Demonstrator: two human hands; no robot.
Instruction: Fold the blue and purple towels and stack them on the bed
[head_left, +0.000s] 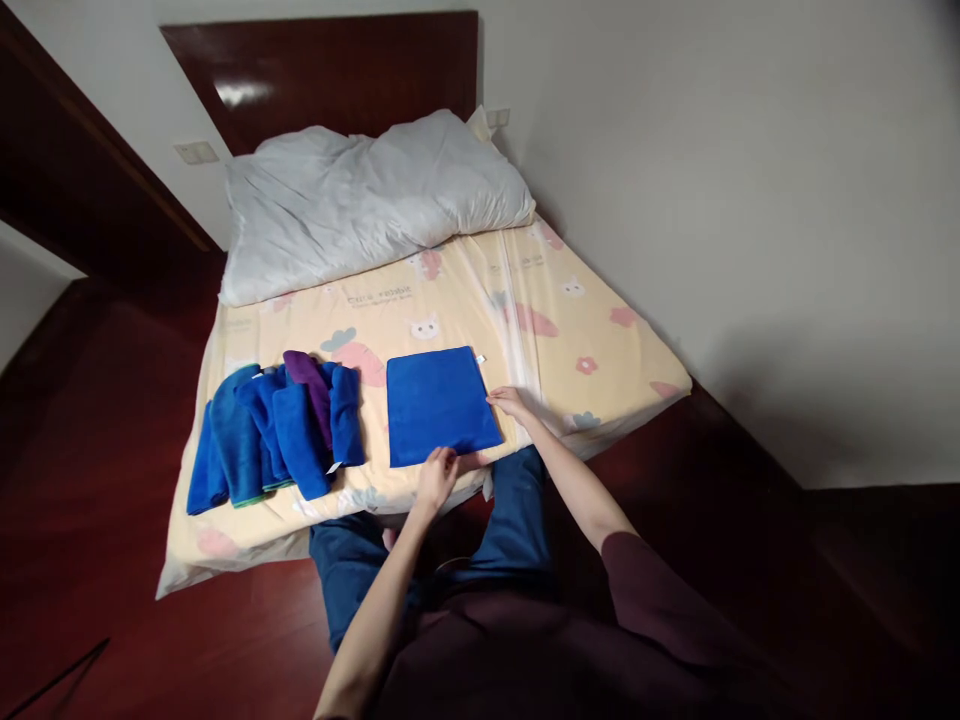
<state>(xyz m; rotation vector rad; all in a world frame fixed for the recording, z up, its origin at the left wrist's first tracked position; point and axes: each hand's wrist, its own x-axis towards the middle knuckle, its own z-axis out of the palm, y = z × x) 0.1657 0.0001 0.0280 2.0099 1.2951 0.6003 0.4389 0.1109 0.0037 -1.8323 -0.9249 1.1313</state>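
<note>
A blue towel (441, 402), squarish with a small white tag at its far right corner, lies flat near the front edge of the bed. My left hand (437, 480) is at its near edge, fingers curled together in a pinch on the cloth. Along the right edge, my right hand (510, 402) has thumb and fingers closed at the border of the towel. To the left sit several rolled or folded cloths, mostly blue, such as a blue roll (301, 440), a teal cloth (236, 440) and a purple cloth (311, 385).
The bed has a yellow patterned sheet (600, 360) with carrots and rabbits. Across its head lies a crumpled white pillow or quilt (375, 195), before a dark wooden headboard (337, 70). A white wall (712, 200) stands to the right; dark red floor (247, 650) surrounds the bed.
</note>
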